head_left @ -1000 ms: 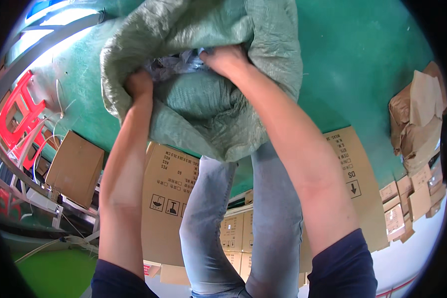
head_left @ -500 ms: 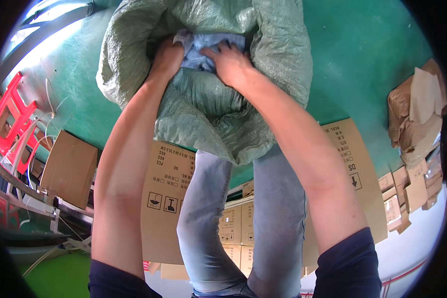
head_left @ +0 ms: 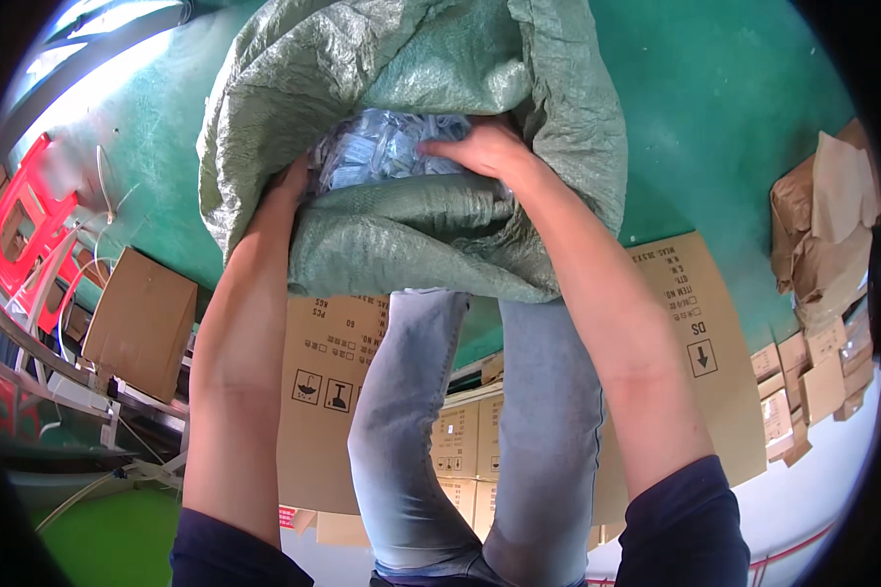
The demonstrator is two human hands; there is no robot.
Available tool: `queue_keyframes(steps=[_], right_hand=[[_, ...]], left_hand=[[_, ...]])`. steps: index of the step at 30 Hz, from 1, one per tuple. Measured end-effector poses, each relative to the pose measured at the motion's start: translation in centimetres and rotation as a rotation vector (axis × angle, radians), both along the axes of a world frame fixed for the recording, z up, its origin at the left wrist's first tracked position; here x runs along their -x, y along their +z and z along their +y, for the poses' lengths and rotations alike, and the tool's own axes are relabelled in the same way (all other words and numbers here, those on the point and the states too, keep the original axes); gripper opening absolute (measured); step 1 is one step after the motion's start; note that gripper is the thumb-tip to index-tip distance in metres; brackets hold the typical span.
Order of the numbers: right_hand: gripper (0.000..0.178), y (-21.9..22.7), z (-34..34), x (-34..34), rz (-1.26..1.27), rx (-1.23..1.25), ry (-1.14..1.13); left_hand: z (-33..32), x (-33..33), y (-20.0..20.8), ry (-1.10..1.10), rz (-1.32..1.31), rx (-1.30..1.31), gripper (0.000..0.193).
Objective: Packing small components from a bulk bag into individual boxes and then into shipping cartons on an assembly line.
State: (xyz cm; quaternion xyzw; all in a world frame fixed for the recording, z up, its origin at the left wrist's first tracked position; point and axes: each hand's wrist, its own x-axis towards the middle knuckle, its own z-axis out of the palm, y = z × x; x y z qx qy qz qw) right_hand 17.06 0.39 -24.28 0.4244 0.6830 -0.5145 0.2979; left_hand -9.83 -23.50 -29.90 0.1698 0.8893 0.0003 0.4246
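A large green woven plastic sack (head_left: 382,249) stands before my legs with its mouth spread wide. Inside lies a heap of small light-blue pieces (head_left: 372,147) that look wrapped in clear plastic; their kind is too fine to make out. At the left inner side of the sack is my left hand (head_left: 292,179), its fingers mostly hidden between the heap and the sack wall. My right hand (head_left: 486,149) rests at the heap's right edge, thumb stretched out over the pieces, the other fingers partly out of sight.
Flattened printed cardboard (head_left: 690,372) lies on both sides of my legs. A brown carton (head_left: 139,323) and red plastic stool (head_left: 29,220) are at the left, by a metal frame. Crumpled brown paper (head_left: 822,215) lies at the right on the green floor (head_left: 700,127).
My hands have moved apart toward the sack's sides, from a pale blue bundle between them. Separate small pieces now show in the sack, and its near rim has shifted.
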Motion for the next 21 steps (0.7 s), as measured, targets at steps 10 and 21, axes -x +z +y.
queue_keyframes(steps=[10,21], right_hand=[[0.101,0.6,-5.6,2.5,0.117,0.428,-0.187],[0.118,3.1,-8.6,3.4,0.227,0.496,-0.452]], left_hand=[[-8.9,-0.3,0.3,0.651,-0.409,-0.096,0.069],[0.7,-11.3,9.1,0.829,-0.656,-0.372,0.047]])
